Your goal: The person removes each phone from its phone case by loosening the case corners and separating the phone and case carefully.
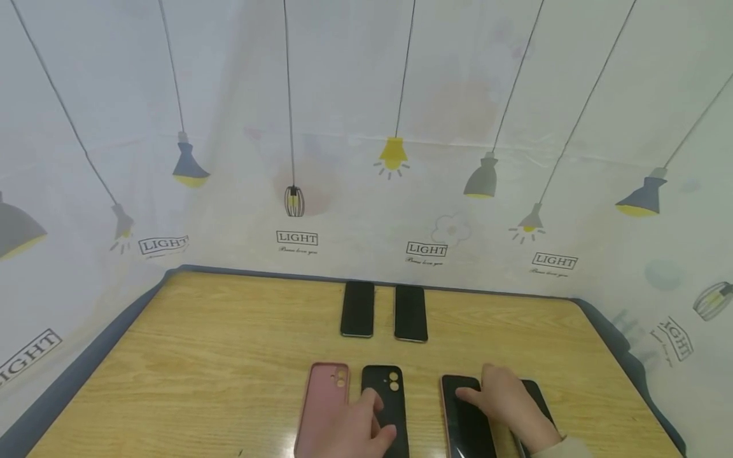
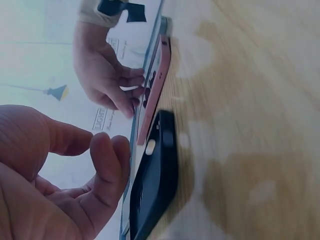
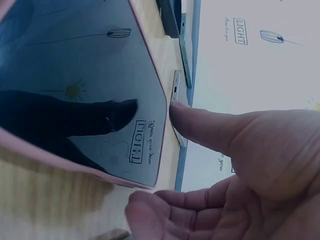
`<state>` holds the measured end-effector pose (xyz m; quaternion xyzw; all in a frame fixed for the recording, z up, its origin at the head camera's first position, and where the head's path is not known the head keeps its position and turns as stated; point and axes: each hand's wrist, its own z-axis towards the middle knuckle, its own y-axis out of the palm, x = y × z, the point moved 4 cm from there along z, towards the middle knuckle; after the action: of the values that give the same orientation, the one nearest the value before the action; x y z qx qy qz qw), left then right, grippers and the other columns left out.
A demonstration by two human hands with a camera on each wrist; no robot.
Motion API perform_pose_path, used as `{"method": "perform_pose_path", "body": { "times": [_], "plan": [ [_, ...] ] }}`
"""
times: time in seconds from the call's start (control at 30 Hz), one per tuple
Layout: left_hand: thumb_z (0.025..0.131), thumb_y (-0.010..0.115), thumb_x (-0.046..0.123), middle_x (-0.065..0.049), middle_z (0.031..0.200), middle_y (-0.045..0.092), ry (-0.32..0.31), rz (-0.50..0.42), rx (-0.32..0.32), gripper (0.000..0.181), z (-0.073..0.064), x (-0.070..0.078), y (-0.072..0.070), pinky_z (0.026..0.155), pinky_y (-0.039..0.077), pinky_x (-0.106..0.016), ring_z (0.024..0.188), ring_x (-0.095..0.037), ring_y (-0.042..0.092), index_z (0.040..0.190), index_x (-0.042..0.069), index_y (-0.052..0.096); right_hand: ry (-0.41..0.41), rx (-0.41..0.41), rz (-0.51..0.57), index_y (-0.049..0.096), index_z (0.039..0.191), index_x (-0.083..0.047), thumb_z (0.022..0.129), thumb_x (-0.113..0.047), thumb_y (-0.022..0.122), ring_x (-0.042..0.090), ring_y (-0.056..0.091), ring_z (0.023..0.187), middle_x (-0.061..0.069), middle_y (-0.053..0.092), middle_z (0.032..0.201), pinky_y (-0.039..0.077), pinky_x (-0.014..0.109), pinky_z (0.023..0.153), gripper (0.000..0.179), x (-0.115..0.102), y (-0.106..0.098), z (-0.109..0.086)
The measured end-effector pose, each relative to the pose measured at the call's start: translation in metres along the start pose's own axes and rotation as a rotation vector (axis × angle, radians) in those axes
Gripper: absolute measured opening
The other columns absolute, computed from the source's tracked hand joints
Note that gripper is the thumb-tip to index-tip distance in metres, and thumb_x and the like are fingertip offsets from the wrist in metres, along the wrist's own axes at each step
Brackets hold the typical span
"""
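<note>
My left hand (image 1: 355,431) hovers over the pink phone case (image 1: 322,397) and the black phone case (image 1: 390,404), its fingers loosely bent with nothing between them. In the left wrist view the black case (image 2: 159,172) lies just beyond the fingertips. My right hand (image 1: 506,404) is over a pink-edged phone (image 1: 466,420) with a dark, glossy screen. The right wrist view shows the thumb (image 3: 200,125) and fingers spread apart near that phone's end (image 3: 100,55); whether they touch it I cannot tell. Another dark phone (image 1: 537,395) is partly hidden behind the right hand.
Two dark phones (image 1: 357,310) (image 1: 410,313) lie side by side at the back of the wood-grain table (image 1: 217,343). A pale curtain (image 1: 343,114) printed with hanging lamps surrounds the table's back and sides.
</note>
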<state>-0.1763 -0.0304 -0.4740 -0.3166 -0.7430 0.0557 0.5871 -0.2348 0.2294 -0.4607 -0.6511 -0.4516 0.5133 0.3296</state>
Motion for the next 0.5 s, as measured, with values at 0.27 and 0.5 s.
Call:
{"method": "perform_pose_path", "body": {
  "times": [0.27,0.5],
  "plan": [
    [0.097,0.071,0.019,-0.001,0.080,0.063,0.059,-0.090,-0.045,0.028,0.004,0.007,0.014,0.060,0.052,-0.040,0.066,-0.021,0.061,0.117,0.006,0.055,0.067,-0.057,-0.053,0.059,0.107,0.016,0.083,-0.053,0.083,0.022,0.054,0.067,0.010,0.058,0.078,0.049,0.034,0.062,0.077,0.003,0.011,-0.001],
    [0.098,0.069,0.021,-0.001,0.078,0.064,0.046,-0.117,-0.120,0.026,0.013,0.007,0.023,0.062,0.052,-0.037,0.066,-0.018,0.061,0.115,0.008,0.054,0.115,-0.072,-0.047,0.059,0.111,0.018,0.079,-0.057,0.085,0.022,0.059,0.071,0.013,0.064,0.081,0.054,0.038,0.065,0.085,0.006,0.015,0.002]
  ]
}}
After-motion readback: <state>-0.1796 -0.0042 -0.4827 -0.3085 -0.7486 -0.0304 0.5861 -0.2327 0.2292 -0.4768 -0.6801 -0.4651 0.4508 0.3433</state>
